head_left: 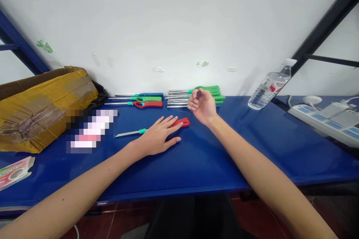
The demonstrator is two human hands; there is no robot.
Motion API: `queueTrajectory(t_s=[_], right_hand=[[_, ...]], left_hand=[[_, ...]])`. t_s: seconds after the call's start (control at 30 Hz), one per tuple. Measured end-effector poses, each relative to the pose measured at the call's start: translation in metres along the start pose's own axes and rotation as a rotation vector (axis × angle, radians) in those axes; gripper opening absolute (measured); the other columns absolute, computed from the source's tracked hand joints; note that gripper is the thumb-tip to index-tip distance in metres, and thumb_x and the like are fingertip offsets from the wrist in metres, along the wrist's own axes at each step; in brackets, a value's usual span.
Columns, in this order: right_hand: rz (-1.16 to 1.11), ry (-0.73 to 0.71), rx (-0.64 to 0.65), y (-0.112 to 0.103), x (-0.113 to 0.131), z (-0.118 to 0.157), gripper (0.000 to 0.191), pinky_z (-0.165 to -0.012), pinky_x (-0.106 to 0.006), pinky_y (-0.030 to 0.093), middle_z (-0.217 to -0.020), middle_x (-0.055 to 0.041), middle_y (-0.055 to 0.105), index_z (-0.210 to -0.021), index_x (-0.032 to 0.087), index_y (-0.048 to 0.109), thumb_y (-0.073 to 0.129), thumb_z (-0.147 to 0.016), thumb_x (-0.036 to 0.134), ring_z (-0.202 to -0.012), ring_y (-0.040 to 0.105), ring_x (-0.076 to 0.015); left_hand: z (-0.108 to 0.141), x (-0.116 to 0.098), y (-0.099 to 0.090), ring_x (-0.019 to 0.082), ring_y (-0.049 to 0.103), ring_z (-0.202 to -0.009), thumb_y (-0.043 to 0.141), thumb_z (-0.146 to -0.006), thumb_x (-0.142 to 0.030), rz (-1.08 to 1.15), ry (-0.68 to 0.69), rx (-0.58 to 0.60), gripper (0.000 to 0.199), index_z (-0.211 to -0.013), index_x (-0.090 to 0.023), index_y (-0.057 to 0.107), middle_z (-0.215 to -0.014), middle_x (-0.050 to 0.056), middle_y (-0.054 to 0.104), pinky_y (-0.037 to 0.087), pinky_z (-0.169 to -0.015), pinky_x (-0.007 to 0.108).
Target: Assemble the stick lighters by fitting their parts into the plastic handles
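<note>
Beneath the left grip (159, 137) lies a red-handled lighter (184, 121).

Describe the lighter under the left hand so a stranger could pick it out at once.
Start at the blue table and find the left hand spread flat near its middle. Under it lies a long-stemmed lighter, metal stem pointing left, with a teal collar and red handle. Unlike the red-handled lighter in the row behind, this one has a hand over it.

My hands (159, 136) and forearms (106, 175) are bare, a small mole (63, 199) dotting the left forearm; lower down I wear dark clothing (193, 216).
</note>
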State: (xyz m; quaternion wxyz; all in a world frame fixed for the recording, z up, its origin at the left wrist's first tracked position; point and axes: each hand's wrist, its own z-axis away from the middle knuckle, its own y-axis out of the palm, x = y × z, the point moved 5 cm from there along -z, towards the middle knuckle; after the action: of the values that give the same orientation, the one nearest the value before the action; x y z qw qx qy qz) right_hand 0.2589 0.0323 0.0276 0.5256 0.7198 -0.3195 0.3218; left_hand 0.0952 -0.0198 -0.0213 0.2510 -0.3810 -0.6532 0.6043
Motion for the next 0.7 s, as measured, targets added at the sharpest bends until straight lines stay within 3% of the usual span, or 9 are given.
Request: queueTrajectory(t_s=[0.7], right_hand=[[0.032,-0.008,0.029,0.0008,-0.0005,0.0004,0.037,-0.040,-0.019,0.024,-0.047,0.0058,0.029,-0.056,0.019,0.050,0.048,-0.087,0.039,-0.041,0.024,-0.0073]], left_hand=[[0.0005,0.0001,0.0006,0.027,0.021,-0.146,0.033,-0.100,-0.055,-0.009,0.023,-0.024,0.057,-0.149,-0.026,0.035,-0.156,0.010,0.029,0.019,-0.118,0.050]])
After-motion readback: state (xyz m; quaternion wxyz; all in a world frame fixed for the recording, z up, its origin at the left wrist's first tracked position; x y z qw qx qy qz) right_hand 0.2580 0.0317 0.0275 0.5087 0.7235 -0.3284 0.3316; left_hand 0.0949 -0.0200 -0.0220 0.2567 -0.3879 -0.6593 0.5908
